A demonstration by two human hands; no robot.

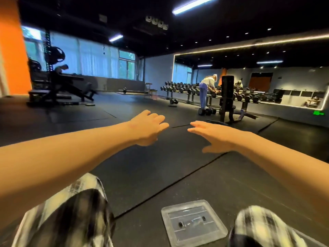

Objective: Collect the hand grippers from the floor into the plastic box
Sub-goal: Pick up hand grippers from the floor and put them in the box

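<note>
We hold both bare arms stretched forward over the black rubber-tiled floor (153, 168). Our left hand (148, 128) is empty, its fingers loosely curled downward; our right hand (216, 135) is also empty, flat with the fingers extended toward the left one, the two fingertips near but apart. A clear, shallow rectangular plastic piece (193, 221), either a box or its lid, lies on the floor between our knees in black-and-white plaid trousers (71, 211). We see no hand grippers here. Far ahead, another person (207, 90) bends over a dumbbell rack (185, 89) before a wall mirror (293, 75).
</note>
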